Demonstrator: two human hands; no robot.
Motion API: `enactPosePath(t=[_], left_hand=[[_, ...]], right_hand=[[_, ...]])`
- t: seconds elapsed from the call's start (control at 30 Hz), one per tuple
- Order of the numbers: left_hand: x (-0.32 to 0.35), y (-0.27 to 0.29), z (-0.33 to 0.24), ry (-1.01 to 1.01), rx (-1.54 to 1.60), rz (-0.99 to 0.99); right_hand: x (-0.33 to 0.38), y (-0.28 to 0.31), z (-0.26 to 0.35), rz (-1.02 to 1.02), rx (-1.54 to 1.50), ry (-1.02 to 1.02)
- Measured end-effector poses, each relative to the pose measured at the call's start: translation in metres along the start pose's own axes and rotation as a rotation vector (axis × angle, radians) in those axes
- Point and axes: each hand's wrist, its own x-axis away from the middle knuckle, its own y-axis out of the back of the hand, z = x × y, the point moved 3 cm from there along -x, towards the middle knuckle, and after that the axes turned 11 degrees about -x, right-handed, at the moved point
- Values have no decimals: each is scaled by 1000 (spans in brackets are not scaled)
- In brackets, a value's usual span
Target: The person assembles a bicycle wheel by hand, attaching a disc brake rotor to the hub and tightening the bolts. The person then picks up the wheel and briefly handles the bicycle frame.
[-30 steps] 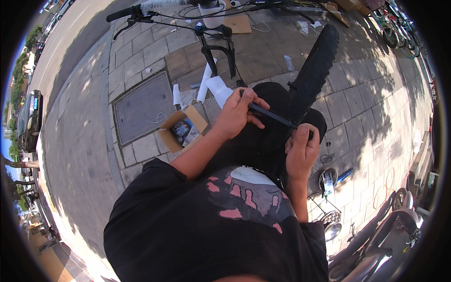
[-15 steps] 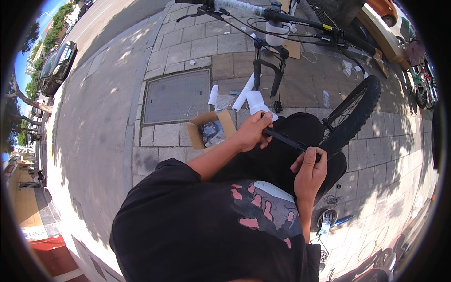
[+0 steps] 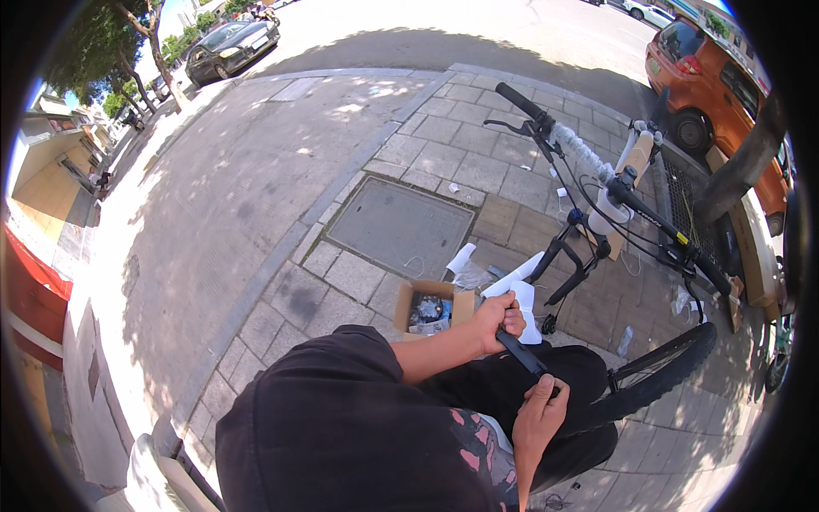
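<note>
A slim, dark, bar-shaped bicycle part (image 3: 522, 352) spans the gap between my hands above my lap; its exact kind cannot be made out. My left hand (image 3: 498, 322) is closed round its far end. At the near end my right hand (image 3: 538, 411) grips it, thumb on top. My fingers cover both ends. Beyond my left hand stands an open cardboard box (image 3: 466, 305) with small packaged parts inside. White foam sheets (image 3: 522, 286) lie on the paving just past it.
A bicycle frame with a handlebar (image 3: 653, 218) and fork (image 3: 580, 264) stands ahead to the right. A loose wheel (image 3: 661, 380) rests by my right knee. Further off are a tree trunk (image 3: 740, 181), a long carton (image 3: 755, 256), an orange car (image 3: 712, 94) and a metal ground cover (image 3: 401, 224).
The view has swung, bringing the orange car and more street into sight. Both hands keep hold of the dark bar-shaped part, which is now tilted more steeply in the picture.
</note>
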Motion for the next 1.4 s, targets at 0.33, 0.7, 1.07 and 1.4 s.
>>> enactPosePath(t=[0.33, 0.7, 1.07, 1.4], left_hand=[[-16, 41, -169, -600, -125, -331], [-26, 61, -224, -775, -432, -275], [-30, -134, 74, -330, -955, 578], [-14, -270, 226, -974, -1653, 1229]], right_hand=[[15, 47, 14, -231, -330, -27], [26, 77, -15, -326, -546, -66], [21, 91, -23, -257, -684, -74], [14, 93, -23, -150, -834, -81]])
